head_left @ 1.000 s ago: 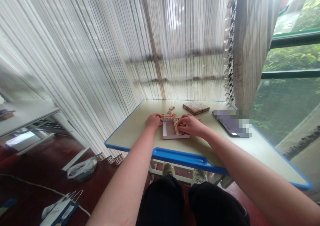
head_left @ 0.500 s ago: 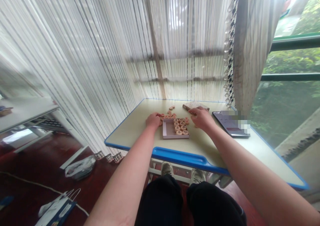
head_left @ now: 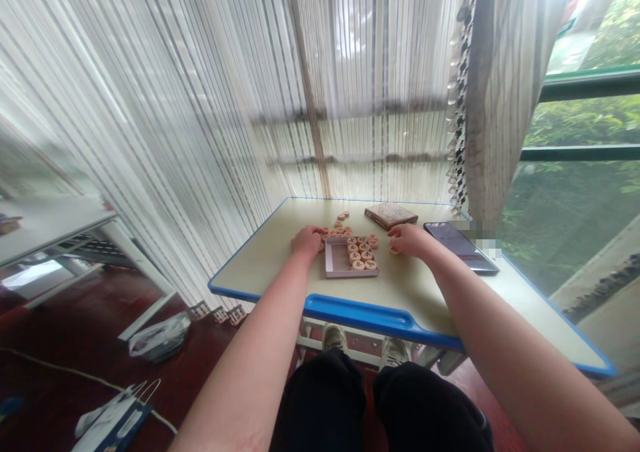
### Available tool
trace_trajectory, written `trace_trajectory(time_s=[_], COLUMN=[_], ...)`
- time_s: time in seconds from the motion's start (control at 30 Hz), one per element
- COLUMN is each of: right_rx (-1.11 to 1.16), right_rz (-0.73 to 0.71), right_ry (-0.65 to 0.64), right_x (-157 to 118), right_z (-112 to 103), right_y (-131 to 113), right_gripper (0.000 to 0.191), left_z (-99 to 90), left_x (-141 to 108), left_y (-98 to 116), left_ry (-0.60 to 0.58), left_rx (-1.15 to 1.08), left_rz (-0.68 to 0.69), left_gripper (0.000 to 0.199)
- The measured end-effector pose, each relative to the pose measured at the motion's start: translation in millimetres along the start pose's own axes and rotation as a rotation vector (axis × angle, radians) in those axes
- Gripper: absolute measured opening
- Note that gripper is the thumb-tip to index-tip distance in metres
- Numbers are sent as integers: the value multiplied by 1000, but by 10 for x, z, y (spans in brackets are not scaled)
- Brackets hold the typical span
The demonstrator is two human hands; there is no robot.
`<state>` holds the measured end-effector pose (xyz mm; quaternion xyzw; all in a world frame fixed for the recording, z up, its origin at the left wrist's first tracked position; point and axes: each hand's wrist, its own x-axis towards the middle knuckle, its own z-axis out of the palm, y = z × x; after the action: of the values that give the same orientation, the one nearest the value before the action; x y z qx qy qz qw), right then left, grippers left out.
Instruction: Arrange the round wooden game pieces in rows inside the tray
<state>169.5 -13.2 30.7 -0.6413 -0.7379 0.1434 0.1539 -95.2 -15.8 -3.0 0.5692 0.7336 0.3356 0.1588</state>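
A shallow open box (head_left: 337, 273) stands on the table, its right part filled with rows of round wooden Chinese chess pieces (head_left: 357, 256) with dark characters. Its left part shows bare bottom. Curled at the box's left side, my left hand (head_left: 305, 241) has its fingertips closed at a chess piece (head_left: 321, 246), partly hidden. To the right of the box, my right hand (head_left: 411, 240) has thumb and fingers closed around another piece (head_left: 395, 251) low on the tabletop. Loose pieces (head_left: 340, 232) lie behind the box, and a few (head_left: 373, 241) sit at its back right corner.
Behind my right hand lies a patterned brown box lid (head_left: 391, 215). A dark tablet (head_left: 460, 249) rests at the right. The cream table (head_left: 260, 259) has a raised blue edge with a front groove (head_left: 357, 311). String curtains (head_left: 200, 105) hang close behind it.
My right hand has moved away from the lid, slightly right and nearer to me, down to a piece on the table. My left hand stays beside the box.
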Motion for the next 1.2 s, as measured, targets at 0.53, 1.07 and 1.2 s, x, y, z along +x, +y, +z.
trace_trajectory(time_s=[0.53, 1.07, 1.2], right_rx=[-34, 197, 219], right_rz=[-265, -471, -464], right_ry=[185, 108, 59], right_x=[29, 18, -12], right_z=[192, 349, 282], right_y=[-29, -219, -235], right_gripper=[32, 41, 43], left_z=[-2, 31, 17], left_x=[-25, -74, -112], left_y=[-53, 57, 102], left_ry=[39, 83, 25], left_rx=[26, -19, -20], left_rz=[101, 212, 251], left_gripper=[35, 31, 32])
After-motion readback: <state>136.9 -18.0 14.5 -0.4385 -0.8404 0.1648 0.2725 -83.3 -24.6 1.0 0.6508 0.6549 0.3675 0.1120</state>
